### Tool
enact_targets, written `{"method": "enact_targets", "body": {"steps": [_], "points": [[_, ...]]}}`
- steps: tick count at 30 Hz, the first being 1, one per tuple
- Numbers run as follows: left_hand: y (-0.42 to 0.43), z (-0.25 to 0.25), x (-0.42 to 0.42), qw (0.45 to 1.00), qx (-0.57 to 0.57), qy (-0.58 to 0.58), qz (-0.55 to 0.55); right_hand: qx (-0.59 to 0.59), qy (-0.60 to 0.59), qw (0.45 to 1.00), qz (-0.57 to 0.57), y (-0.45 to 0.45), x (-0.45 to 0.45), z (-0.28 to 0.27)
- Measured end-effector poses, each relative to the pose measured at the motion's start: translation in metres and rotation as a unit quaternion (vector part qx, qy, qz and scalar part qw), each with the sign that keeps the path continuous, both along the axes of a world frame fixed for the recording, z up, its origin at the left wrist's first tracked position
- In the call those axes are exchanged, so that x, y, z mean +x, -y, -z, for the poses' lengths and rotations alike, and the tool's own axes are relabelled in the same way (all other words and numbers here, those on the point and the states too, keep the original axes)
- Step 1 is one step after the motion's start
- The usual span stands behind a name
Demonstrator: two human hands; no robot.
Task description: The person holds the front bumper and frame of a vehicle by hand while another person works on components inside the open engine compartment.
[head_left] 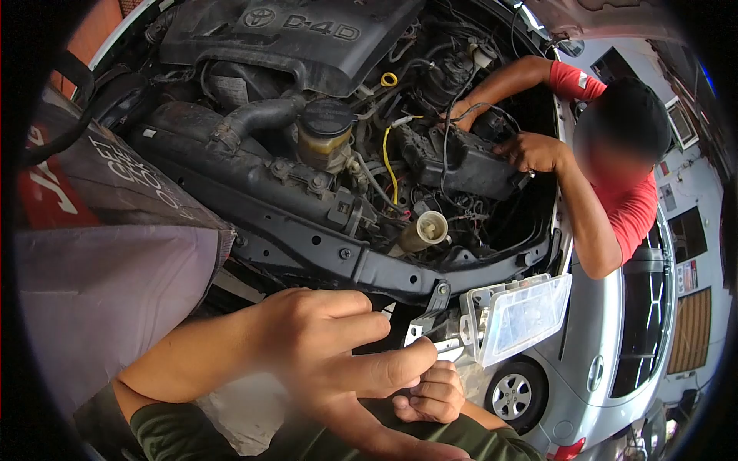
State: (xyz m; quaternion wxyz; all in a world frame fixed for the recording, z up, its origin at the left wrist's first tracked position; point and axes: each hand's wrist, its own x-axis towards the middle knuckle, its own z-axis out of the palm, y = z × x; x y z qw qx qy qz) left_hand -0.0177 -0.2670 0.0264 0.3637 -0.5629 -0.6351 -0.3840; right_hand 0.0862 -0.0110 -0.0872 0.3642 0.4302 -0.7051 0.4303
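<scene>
My left hand reaches in from the left, below the front edge of the engine bay. Its fingers are loosely bent and apart, with the thumb stretched out below and nothing visibly gripped. The index fingertip comes close to my right hand, whose fingers are curled closed. Whatever the right hand holds, if anything, is hidden. Just above the two hands is a small light-coloured metal strip; I cannot tell whether either hand touches it. A clear plastic case stands tilted to the right of them, by the car's front panel.
Ahead is the engine bay with a Toyota D-4D engine cover, a black-capped reservoir and an open filler neck. A co-worker in a red shirt has both hands at a black box. A silver car stands at right.
</scene>
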Motion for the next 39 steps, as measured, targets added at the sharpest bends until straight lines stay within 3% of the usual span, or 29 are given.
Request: {"method": "enact_targets", "body": {"steps": [4,7,9,14,19,22,29,39], "points": [[0.015,-0.005,-0.007,0.996,-0.083,-0.010,0.043,0.001,0.005,1.000,0.002,0.000,0.001,-0.002],[0.004,-0.006,-0.004,0.999,-0.031,-0.010,0.024,-0.021,-0.009,1.000,0.007,0.003,0.000,0.003],[0.001,-0.006,-0.001,1.000,-0.022,-0.009,-0.009,0.012,0.059,0.998,-0.003,-0.006,0.006,-0.001],[0.006,0.001,-0.004,0.985,-0.158,-0.008,-0.073,-0.005,0.006,1.000,0.006,0.002,0.003,0.001],[0.004,0.003,-0.012,0.916,-0.341,0.078,-0.197,-0.002,0.011,1.000,0.005,0.002,0.003,-0.001],[0.002,0.002,-0.014,0.930,-0.303,0.044,-0.204,0.000,0.015,1.000,0.003,0.002,0.003,-0.002],[0.005,0.000,-0.010,0.906,-0.368,0.084,-0.189,0.006,0.018,1.000,-0.002,0.000,0.002,-0.005],[0.005,0.001,-0.010,0.910,-0.361,0.082,-0.188,0.015,0.021,1.000,-0.005,0.000,0.003,-0.005]]}}
